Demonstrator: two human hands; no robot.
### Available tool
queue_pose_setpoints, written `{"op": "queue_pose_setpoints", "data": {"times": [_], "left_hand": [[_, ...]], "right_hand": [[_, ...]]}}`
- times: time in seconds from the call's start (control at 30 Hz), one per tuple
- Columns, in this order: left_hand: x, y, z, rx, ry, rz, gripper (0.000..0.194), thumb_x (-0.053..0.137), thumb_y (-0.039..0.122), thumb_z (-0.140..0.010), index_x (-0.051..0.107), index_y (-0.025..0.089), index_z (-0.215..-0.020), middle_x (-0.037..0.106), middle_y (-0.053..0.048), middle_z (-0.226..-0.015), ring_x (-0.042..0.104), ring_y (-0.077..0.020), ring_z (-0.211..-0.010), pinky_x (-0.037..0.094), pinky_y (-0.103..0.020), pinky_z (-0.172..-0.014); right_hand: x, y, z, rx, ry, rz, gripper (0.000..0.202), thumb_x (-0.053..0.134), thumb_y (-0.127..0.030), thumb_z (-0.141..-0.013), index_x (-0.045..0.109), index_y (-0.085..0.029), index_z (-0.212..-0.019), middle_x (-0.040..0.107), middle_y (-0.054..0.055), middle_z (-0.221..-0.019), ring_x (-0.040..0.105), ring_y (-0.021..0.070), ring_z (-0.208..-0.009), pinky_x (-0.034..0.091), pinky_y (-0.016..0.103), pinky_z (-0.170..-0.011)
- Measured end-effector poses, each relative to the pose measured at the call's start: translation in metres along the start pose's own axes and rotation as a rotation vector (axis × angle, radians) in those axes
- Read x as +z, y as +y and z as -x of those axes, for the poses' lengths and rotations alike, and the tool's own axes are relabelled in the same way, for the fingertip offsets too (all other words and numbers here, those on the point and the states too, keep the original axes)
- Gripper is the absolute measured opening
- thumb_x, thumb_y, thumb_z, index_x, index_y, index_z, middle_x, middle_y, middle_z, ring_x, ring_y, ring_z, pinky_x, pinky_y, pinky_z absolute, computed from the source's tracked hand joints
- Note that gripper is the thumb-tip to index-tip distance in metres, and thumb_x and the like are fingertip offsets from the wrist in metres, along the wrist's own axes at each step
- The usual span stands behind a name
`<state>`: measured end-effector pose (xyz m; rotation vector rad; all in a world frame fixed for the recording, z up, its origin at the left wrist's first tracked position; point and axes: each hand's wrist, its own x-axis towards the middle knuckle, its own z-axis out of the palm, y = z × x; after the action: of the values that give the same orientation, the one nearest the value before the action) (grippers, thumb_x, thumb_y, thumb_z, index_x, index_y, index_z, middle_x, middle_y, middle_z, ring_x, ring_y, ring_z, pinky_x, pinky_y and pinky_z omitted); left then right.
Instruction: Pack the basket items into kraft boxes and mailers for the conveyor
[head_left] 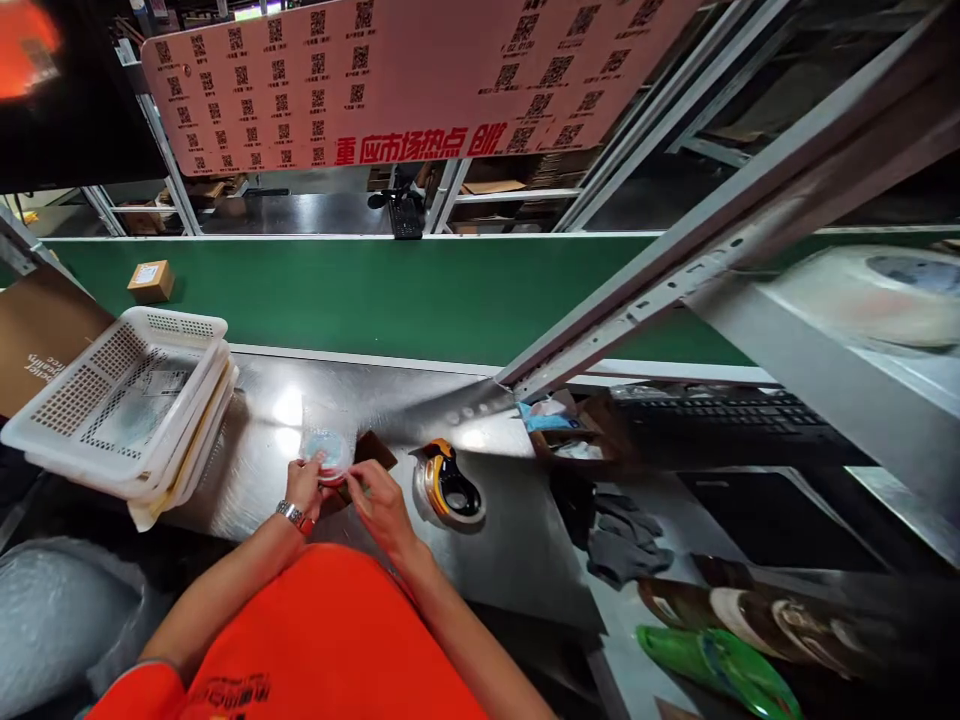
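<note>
Over the metal worktop (pixel 262 390), a small clear plastic packet (pixel 328 446) with a pale blue, round-looking item inside and a reddish lower edge is held up. My left hand (pixel 304 487), with a watch at the wrist, is closed on the packet's lower left side. Thumb and fingers of my right hand (pixel 380 503) pinch at its lower right edge. Partly hidden behind and below the hands is a small brown cardboard box (pixel 377 450). To the right of my right hand lies an orange and black tape dispenser (pixel 450 485).
White perforated baskets (pixel 56 425) stand stacked at left. Beyond the worktop runs a green conveyor belt (pixel 360 295) carrying a small carton (pixel 151 281). A metal post (pixel 630 310) slants up at right, near a keyboard (pixel 712 412) and grey gloves (pixel 624 540).
</note>
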<state>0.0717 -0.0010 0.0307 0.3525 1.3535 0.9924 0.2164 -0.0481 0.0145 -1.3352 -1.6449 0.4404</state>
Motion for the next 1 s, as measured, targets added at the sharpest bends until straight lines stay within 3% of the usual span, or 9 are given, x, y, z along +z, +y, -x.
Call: {"op": "queue_pose_setpoints", "data": {"times": [0.1, 0.23, 0.37, 0.43, 0.53, 0.63, 0.8, 0.9, 1.0], "left_hand": [[0.0, 0.004, 0.001, -0.008, -0.052, -0.061, 0.048, 0.087, 0.059, -0.086, 0.064, 0.018, -0.085, 0.069, -0.002, -0.066, 0.073, -0.0199, -0.062, 0.065, -0.033, -0.07], [-0.008, 0.021, 0.004, 0.032, -0.173, -0.361, 0.044, 0.066, 0.063, -0.099, 0.07, 0.019, -0.103, 0.075, -0.005, -0.075, 0.074, -0.0226, -0.063, 0.062, -0.034, -0.067], [-0.015, 0.046, 0.005, 0.317, -0.185, -0.971, 0.04, 0.061, 0.043, -0.103, 0.06, 0.024, -0.068, 0.057, -0.004, -0.054, 0.075, -0.0279, -0.079, 0.057, -0.035, -0.084], [-0.013, 0.058, 0.006, 0.407, -0.207, -1.096, 0.044, 0.069, 0.031, -0.095, 0.05, 0.025, -0.055, 0.055, -0.005, -0.055, 0.074, -0.0293, -0.088, 0.053, -0.034, -0.09], [-0.004, 0.07, 0.009, 0.524, -0.273, -1.241, 0.042, 0.071, 0.026, -0.089, 0.05, 0.024, -0.053, 0.061, -0.008, -0.062, 0.072, -0.0289, -0.086, 0.048, -0.035, -0.086], [0.009, 0.075, 0.012, 0.584, -0.33, -1.275, 0.037, 0.066, 0.029, -0.093, 0.06, 0.022, -0.058, 0.064, -0.009, -0.065, 0.068, -0.0263, -0.08, 0.046, -0.034, -0.083], [0.024, 0.065, 0.011, 0.58, -0.429, -1.133, 0.034, 0.063, 0.028, -0.094, 0.064, 0.022, -0.06, 0.066, -0.007, -0.067, 0.063, -0.0235, -0.073, 0.048, -0.033, -0.081], [0.022, 0.051, 0.013, 0.59, -0.445, -1.043, 0.03, 0.061, 0.027, -0.095, 0.067, 0.022, -0.066, 0.071, -0.009, -0.077, 0.065, -0.0255, -0.08, 0.051, -0.035, -0.087], [0.011, 0.033, 0.018, 0.593, -0.445, -0.984, 0.03, 0.065, 0.026, -0.093, 0.063, 0.023, -0.062, 0.07, -0.011, -0.079, 0.065, -0.027, -0.085, 0.053, -0.037, -0.094]], "right_hand": [[0.0, -0.002, 0.001, -0.05, -0.08, -0.004, 0.02, 0.058, -0.028, -0.107, 0.073, -0.025, -0.094, 0.075, 0.005, -0.088, 0.072, 0.0217, -0.081, 0.058, 0.033, -0.075], [-0.01, -0.002, -0.004, 0.085, 0.023, -0.012, 0.018, 0.06, -0.032, -0.104, 0.071, -0.026, -0.092, 0.075, 0.004, -0.087, 0.072, 0.0217, -0.079, 0.059, 0.033, -0.074], [-0.031, 0.005, -0.02, 0.139, 0.131, 0.017, 0.017, 0.062, -0.034, -0.102, 0.072, -0.025, -0.091, 0.075, 0.005, -0.087, 0.071, 0.0221, -0.079, 0.059, 0.035, -0.077], [-0.043, 0.01, -0.028, 0.155, 0.166, 0.033, 0.017, 0.062, -0.034, -0.1, 0.072, -0.024, -0.09, 0.075, 0.005, -0.086, 0.07, 0.0218, -0.077, 0.058, 0.035, -0.076], [-0.056, 0.014, -0.036, 0.171, 0.142, 0.049, 0.016, 0.063, -0.034, -0.097, 0.072, -0.025, -0.088, 0.076, 0.005, -0.084, 0.07, 0.0217, -0.075, 0.058, 0.036, -0.074], [-0.066, 0.016, -0.039, 0.186, 0.201, 0.093, 0.019, 0.061, -0.035, -0.098, 0.074, -0.024, -0.092, 0.078, 0.006, -0.087, 0.071, 0.0229, -0.078, 0.058, 0.037, -0.078], [-0.076, 0.031, -0.041, 0.184, 0.05, 0.094, 0.024, 0.057, -0.034, -0.098, 0.079, -0.024, -0.099, 0.081, 0.007, -0.093, 0.073, 0.0244, -0.083, 0.059, 0.039, -0.08], [-0.077, 0.043, -0.042, 0.202, 0.091, 0.067, 0.035, 0.051, -0.034, -0.103, 0.082, -0.02, -0.113, 0.083, 0.012, -0.107, 0.077, 0.0278, -0.098, 0.061, 0.043, -0.089], [-0.07, 0.055, -0.042, 0.185, 0.027, 0.013, 0.039, 0.049, -0.034, -0.104, 0.083, -0.018, -0.117, 0.083, 0.014, -0.111, 0.078, 0.0273, -0.103, 0.063, 0.043, -0.092]]}}
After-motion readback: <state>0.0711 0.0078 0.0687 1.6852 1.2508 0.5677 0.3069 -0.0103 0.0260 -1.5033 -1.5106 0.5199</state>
